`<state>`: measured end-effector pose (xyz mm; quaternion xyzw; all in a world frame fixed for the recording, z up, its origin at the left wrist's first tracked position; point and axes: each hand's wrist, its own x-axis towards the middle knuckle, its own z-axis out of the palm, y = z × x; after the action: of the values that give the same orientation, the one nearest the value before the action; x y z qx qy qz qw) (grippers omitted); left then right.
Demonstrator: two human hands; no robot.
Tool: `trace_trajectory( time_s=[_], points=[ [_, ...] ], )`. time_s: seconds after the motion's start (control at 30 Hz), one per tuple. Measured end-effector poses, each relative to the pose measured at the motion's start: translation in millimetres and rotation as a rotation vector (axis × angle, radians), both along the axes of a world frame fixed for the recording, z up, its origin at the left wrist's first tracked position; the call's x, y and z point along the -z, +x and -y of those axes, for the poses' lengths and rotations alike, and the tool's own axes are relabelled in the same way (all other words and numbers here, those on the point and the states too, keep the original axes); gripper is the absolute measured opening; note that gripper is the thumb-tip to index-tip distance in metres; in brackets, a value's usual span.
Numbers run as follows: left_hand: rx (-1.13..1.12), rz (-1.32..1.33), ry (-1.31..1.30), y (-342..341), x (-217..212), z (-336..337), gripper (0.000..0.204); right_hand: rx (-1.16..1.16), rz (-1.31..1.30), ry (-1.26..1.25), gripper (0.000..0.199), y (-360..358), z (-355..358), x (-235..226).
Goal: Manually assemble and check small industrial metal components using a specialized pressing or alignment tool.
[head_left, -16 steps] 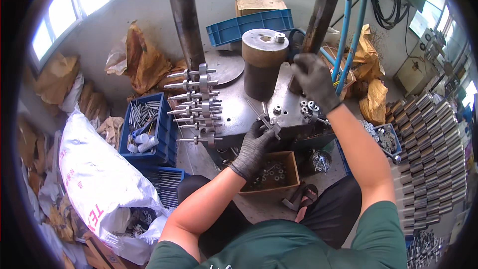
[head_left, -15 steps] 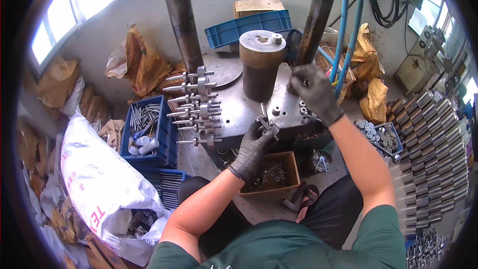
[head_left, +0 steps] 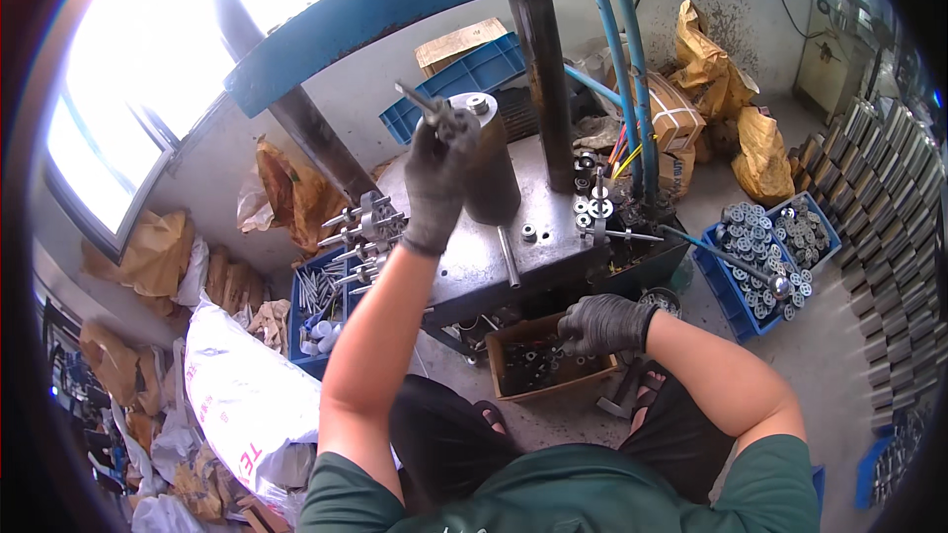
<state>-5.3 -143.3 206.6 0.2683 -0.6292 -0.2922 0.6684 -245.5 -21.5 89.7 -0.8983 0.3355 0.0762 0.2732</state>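
My left hand, in a dark grey glove, is raised in front of the steel cylinder on the press table. Closed around a metal shaft with a wider lobed piece on it, it holds the shaft's thin end tilted up and left. My gloved right hand is over the right rim of the cardboard box below the table edge. Its fingers are curled, and whatever they hold is hidden. A plain rod and a small ring lie on the metal table.
Several shafts with lobed pieces line the table's left side. Pulley-like discs and another shaft occupy its right corner. Blue posts and hoses rise behind. Blue bins of discs stand right, beside stacked metal tubes. A hammer lies near my foot.
My left hand has lifted the shaft from the table's front edge up beside the cylinder. My right hand has come down from above the table to the box. The view has turned.
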Motion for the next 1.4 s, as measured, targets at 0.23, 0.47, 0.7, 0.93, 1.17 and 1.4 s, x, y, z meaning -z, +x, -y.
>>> trace_trajectory(
  time_s=[0.23,0.47,0.7,0.93,1.17,1.4],
  points=[
    [-0.166,0.056,0.159,17.6,-26.9,128.8,0.041,-0.054,0.043,-0.054,0.040,2.2,-4.3,-10.7],
    [-0.004,-0.056,0.238,4.6,-25.9,121.1,0.048,-0.058,0.090,-0.065,0.052,-13.8,-18.2,-7.0],
    [-0.065,0.114,0.210,30.3,-21.5,135.6,0.048,-0.119,0.009,-0.160,0.049,-14.3,-28.6,-9.4],
    [0.135,-0.028,0.398,2.0,-28.4,115.3,0.051,-0.103,0.154,-0.199,0.043,-45.0,-46.0,-44.5],
    [0.089,0.018,0.420,-4.2,-30.3,121.4,0.058,0.234,0.229,-0.719,0.040,-103.7,-66.5,-150.7],
    [0.113,-0.090,0.380,-5.3,-25.7,119.1,0.051,0.448,-0.147,-0.281,0.038,-169.9,-60.7,-151.2]
  ],
)
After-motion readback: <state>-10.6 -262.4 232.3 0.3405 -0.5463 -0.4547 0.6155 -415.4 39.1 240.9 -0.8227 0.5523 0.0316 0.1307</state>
